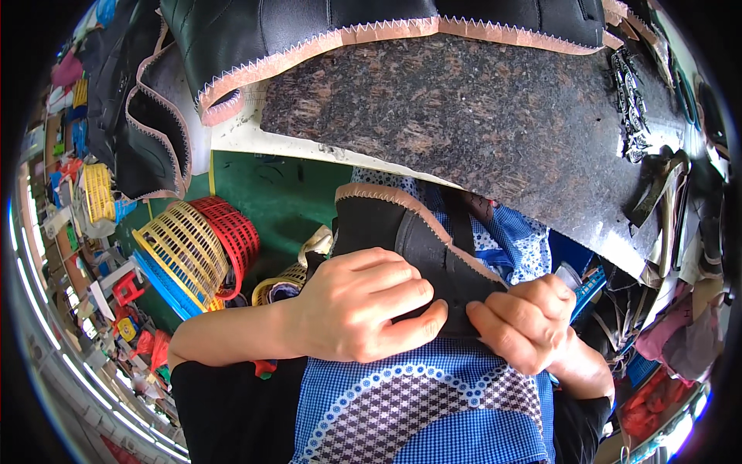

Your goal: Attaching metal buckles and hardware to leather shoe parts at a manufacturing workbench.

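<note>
Over my lap I have a black leather shoe upper point(442, 267) with a tan edge strip sewn on in zigzag stitches. My left hand point(369, 305) is closed on its near left part, thumb and forefinger pinched together. Across a small gap, my right hand point(529, 321) is closed on the near right part of the same piece, fingers curled. The tan edge curves away from me between and beyond my hands. My fingers hide the portion of leather they grip. Beneath it lies a blue patterned apron point(417, 402).
Ahead is a dark speckled stone tabletop point(464, 100). More black leather pieces point(340, 15) with zigzag-stitched tan edges lie along its far side and hang at the left. A yellow basket point(182, 251) and a red basket point(236, 236) stand at the left. A patterned black-and-white strip point(630, 104) rests at the right.
</note>
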`<state>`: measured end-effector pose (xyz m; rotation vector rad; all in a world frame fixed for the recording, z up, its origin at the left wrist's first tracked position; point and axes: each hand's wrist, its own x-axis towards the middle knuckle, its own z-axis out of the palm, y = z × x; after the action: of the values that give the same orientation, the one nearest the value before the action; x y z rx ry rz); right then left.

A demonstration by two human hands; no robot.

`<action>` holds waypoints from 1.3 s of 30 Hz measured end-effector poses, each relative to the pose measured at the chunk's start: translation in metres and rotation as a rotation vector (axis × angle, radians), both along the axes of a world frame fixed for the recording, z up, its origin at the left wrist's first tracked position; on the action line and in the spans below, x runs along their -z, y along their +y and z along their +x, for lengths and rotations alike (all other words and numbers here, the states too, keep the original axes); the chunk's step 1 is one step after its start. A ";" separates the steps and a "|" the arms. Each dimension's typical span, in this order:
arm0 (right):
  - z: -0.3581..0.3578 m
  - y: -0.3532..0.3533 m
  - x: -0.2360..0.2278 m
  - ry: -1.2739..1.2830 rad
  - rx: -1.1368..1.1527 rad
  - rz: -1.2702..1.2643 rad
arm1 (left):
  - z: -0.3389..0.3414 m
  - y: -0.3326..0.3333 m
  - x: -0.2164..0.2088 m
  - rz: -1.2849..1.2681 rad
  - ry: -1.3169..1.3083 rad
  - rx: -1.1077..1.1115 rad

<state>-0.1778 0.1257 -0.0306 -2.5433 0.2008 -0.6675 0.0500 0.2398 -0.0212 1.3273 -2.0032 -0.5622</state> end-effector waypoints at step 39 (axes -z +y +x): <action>-0.007 0.031 0.021 -0.025 0.251 0.720 | -0.007 0.000 0.010 0.875 0.614 -0.198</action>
<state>-0.1844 0.1565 -0.0515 -1.8309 0.6348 -0.5811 0.0431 0.2401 -0.0315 1.5316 -1.1113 -1.6337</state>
